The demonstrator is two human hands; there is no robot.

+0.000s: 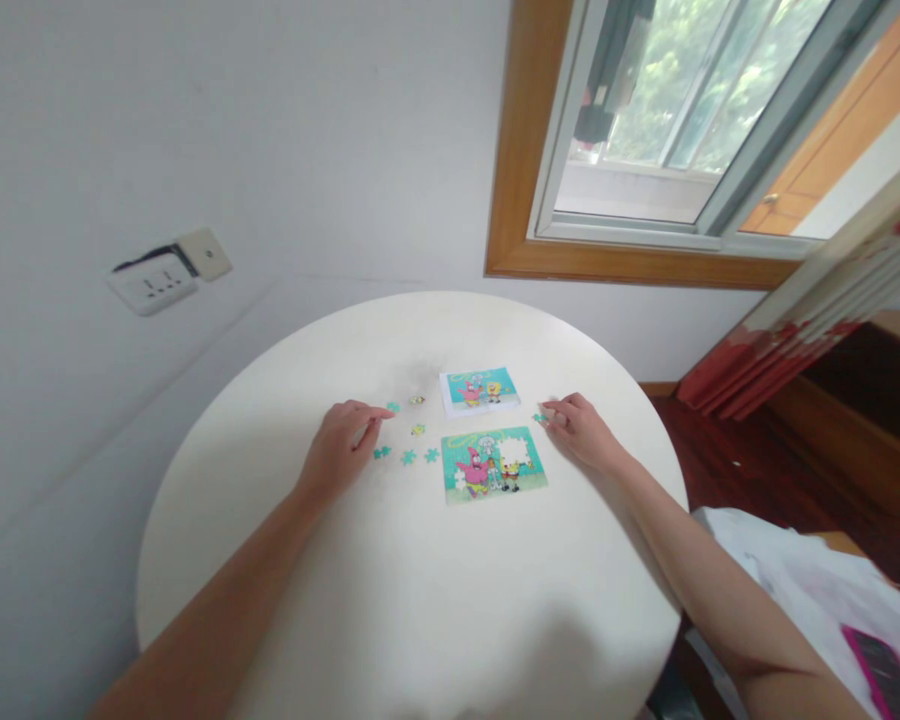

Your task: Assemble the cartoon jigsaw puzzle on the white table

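Observation:
A small cartoon jigsaw puzzle (493, 464) lies near the middle of the round white table (390, 600), with a white gap in its upper right part. Behind it sits the puzzle's picture card or box (480, 389). Several loose teal pieces (409, 456) lie to the puzzle's left. My left hand (341, 443) rests on the table beside them, its index finger stretched toward a teal piece (393, 407). My right hand (581, 427) lies right of the puzzle, fingers curled, fingertips pinching a small teal piece (540, 417).
The table stands against a white wall with a power socket (154, 283) at the left. A wood-framed window (645, 150) is behind the table, a red and cream curtain (810, 320) at the right. A phone (881, 670) lies on white cloth at lower right.

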